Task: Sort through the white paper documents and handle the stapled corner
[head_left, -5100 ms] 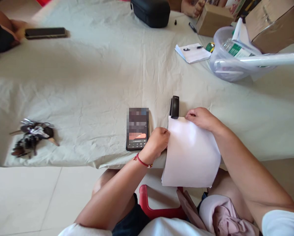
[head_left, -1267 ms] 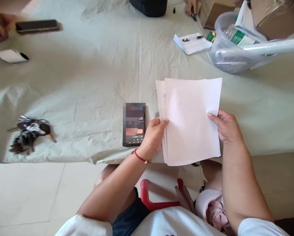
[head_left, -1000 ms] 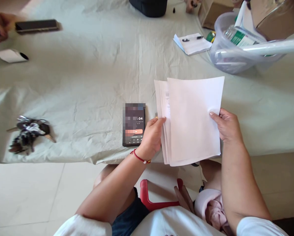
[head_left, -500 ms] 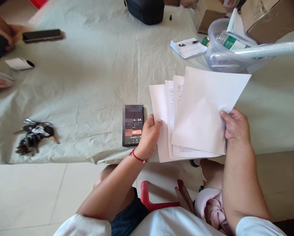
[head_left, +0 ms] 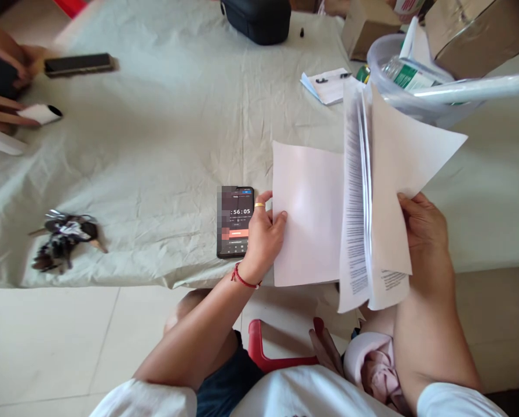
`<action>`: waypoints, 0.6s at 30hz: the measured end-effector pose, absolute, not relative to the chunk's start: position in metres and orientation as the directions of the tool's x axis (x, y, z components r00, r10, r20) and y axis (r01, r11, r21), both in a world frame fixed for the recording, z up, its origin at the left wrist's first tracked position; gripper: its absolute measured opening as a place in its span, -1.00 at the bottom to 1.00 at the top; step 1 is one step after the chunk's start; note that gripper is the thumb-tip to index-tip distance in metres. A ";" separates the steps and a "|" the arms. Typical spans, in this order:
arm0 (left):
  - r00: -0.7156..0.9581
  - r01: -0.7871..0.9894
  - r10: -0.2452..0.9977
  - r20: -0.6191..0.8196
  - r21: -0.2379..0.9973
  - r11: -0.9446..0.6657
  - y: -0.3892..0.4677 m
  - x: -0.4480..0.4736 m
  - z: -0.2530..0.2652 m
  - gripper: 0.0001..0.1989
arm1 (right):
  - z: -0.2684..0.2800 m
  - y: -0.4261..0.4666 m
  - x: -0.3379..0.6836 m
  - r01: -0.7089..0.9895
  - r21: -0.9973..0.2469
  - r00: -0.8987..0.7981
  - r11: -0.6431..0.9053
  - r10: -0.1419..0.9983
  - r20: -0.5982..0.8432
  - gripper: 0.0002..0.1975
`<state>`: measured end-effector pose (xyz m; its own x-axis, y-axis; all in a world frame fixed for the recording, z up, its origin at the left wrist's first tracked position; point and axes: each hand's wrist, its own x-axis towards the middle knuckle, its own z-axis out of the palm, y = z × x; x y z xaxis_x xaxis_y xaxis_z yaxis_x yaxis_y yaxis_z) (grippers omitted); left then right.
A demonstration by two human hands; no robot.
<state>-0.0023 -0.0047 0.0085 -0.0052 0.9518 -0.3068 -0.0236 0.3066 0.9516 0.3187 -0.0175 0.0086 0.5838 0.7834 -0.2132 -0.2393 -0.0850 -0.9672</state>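
Observation:
My left hand (head_left: 266,234) pinches the left edge of a blank-faced sheet of paper (head_left: 307,214), thumb on top. In my right hand (head_left: 422,226) is a bundle of printed sheets (head_left: 357,231), tilted up on edge and fanned, with lines of text showing on some faces. The outermost sheet of that bundle bends toward the right. Just left of my left hand, a phone (head_left: 236,223) with a lit timer screen lies on the table, partly covered by the hand. My right fingers are mostly hidden behind the paper.
On the cloth-covered table (head_left: 168,145) lie a bunch of keys (head_left: 68,237), a dark case (head_left: 257,20) and a notepad (head_left: 326,87). A plastic basket (head_left: 381,52) and cardboard boxes (head_left: 481,35) stand at the back right. Another person's hand (head_left: 7,110) holds a white object at the left.
My right hand has moved slightly right and turned its printed sheets up on edge, away from the sheet in my left hand. The other person's hand has reached the white object.

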 end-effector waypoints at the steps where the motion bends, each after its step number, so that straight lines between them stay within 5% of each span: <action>1: -0.015 -0.004 0.958 -0.286 0.958 0.286 -0.005 -0.003 0.009 -0.40 | 0.009 -0.019 0.317 -0.241 -0.966 0.583 -0.089 0.783 -0.218 -0.68; 7: -0.027 0.060 0.964 -0.265 0.962 0.267 -0.004 -0.007 0.009 -0.30 | 0.008 -0.020 0.311 -0.233 -0.967 0.583 -0.105 0.781 -0.225 -0.65; 18: 0.047 -0.217 0.908 -0.417 0.883 0.417 -0.001 -0.001 0.008 -0.92 | -0.017 -0.004 0.299 -0.093 -0.993 0.579 -0.073 0.807 -0.113 -0.59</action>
<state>-0.0011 -0.0005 0.0084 0.0468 0.9075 -0.4174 -0.2171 0.4171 0.8826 0.2992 -0.0037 -0.0167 0.5790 0.8074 -0.1135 -0.0927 -0.0731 -0.9930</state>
